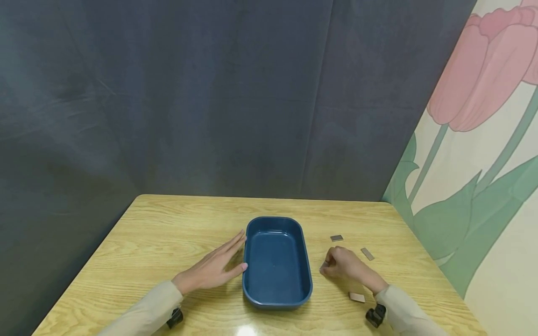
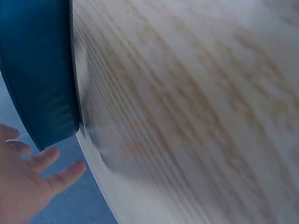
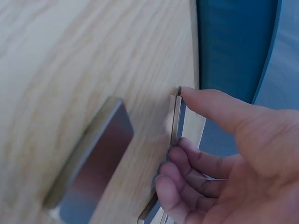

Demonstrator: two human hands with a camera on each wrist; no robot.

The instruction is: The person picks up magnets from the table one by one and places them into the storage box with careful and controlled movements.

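A deep blue rectangular plastic bin point(image 1: 275, 266) stands on the wooden table. My left hand point(image 1: 216, 266) lies along the bin's left side, fingers straight, with fingertips and thumb tip right at its rim. Those fingers appear spread in the left wrist view. To the right of the bin, my right hand point(image 1: 342, 263) is low over the table. It pinches a small flat metallic block point(image 3: 179, 119) by its ends, thumb on one end and fingertips at the other. Another block point(image 1: 357, 297), shiny and reddish-grey, lies near the right wrist.
Two more small flat blocks lie beyond the right hand, a dark one point(image 1: 336, 238) and a lighter one point(image 1: 367, 254). A dark curtain point(image 1: 227, 102) hangs behind the table point(image 1: 189, 219). On the right is a wall point(image 1: 496, 233) painted with tulips.
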